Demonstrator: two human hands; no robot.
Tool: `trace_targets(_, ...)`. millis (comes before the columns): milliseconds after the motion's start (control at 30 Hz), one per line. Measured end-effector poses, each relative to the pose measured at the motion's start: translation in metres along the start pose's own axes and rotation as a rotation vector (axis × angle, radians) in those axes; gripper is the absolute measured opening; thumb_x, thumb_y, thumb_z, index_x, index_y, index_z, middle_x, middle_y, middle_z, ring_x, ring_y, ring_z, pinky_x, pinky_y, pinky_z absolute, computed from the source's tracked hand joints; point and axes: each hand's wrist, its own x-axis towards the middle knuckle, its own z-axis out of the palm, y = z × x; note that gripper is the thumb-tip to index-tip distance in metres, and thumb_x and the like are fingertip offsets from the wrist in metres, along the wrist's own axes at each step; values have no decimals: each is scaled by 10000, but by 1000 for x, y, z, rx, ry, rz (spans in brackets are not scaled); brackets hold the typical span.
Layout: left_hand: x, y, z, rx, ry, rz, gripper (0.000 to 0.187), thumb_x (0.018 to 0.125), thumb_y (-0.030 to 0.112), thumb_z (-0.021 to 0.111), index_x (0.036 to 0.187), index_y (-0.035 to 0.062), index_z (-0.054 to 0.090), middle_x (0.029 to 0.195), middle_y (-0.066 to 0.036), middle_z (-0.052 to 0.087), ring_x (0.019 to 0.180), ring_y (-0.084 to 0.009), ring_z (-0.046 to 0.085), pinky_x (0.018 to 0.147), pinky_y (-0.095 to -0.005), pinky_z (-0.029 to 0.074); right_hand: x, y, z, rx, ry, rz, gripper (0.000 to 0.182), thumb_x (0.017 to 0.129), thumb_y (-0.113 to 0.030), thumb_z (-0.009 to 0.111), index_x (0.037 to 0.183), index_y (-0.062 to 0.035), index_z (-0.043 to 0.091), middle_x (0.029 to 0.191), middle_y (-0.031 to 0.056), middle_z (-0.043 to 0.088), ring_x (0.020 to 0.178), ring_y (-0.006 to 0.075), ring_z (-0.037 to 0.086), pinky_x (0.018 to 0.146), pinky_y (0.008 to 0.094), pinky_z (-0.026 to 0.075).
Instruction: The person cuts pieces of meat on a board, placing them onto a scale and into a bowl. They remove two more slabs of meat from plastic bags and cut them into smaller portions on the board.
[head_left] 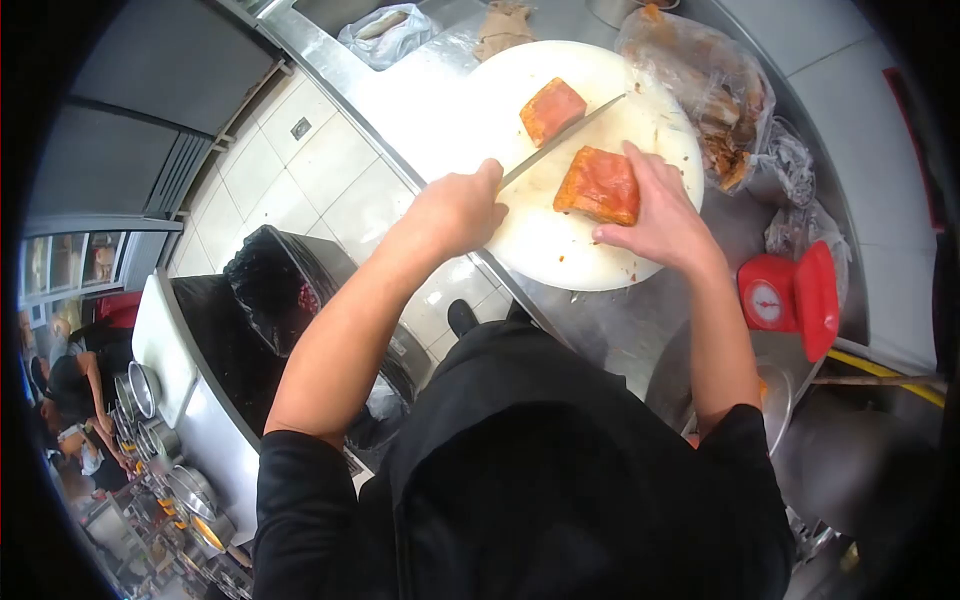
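Note:
My left hand (455, 212) is closed round the handle of a knife (560, 143), whose long blade points up and right across a round white cutting board (530, 250). Beside the blade's far side lies a block of meat (553, 110), reddish on top with browned orange edges. A second, larger meat block (598, 186) of the same look sits on the near side of the blade. My right hand (665, 210) grips its right end, thumb at the near corner and fingers at the far one. Small crumbs dot the board.
Right of the board are clear plastic bags of browned meat pieces (715, 95) and a red dial scale (775, 300). A white plastic bag (388, 35) lies at the counter's far end. Left, below the counter, stands a bin with a black liner (275, 285). Co-workers (75, 385) stand among metal bowls.

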Motion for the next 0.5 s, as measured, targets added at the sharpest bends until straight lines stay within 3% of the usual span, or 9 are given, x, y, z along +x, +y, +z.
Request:
trace_targets(100,-17,10,7,-97,31,-14,322,995,264,581,1153,-2,491,895,-323,678,934,-498,666,842,-555,504,12,-2,7,-21,51,13,964,638,-295,916,1439,1,469,1321,208,539,1285,393,485,1066,445,445)
trace_targets(133,-24,13,8,-145,52,-17,321,997,265,580,1145,-4,487,892,-326,676,928,-504,663,836,-557,504,7,-3,20,-127,409,-190,848,615,-214,913,1343,-39,515,1251,184,546,1228,379,504,1010,458,462)
trace_targets(233,-48,23,13,-238,124,-7,309,1001,250,577,1125,-15,476,883,-339,667,902,-524,652,809,-564,502,-11,-12,26,-110,547,-321,759,649,-161,896,1307,-60,532,1258,171,542,1232,372,502,1019,454,456)
trace_targets(267,-53,26,14,-261,156,8,308,1000,246,579,1125,-16,476,881,-338,667,900,-524,652,807,-564,502,-12,-16,23,-90,570,-346,707,719,-128,858,1326,-47,503,1262,188,558,1180,369,550,998,439,473)
trace_targets(367,-60,39,12,-287,207,29,292,997,217,586,1117,-25,474,877,-336,670,887,-527,651,794,-571,504,2,-18,27,262,429,-332,651,754,-123,839,1305,-31,504,1202,187,582,1104,366,602,925,431,518)
trace_targets(400,-62,41,14,-288,230,44,290,996,212,586,1115,-27,474,876,-336,670,884,-528,651,792,-573,505,4,-21,26,281,363,-257,559,775,-107,814,1249,-24,529,1119,175,604,1018,363,635,856,426,539)
trace_targets(500,-70,46,13,-289,248,58,278,994,198,589,1101,-29,470,863,-330,671,873,-527,652,779,-578,505,11,-28,20,262,411,-252,417,774,-62,789,1134,-17,583,1078,149,596,990,316,644,809,396,553)
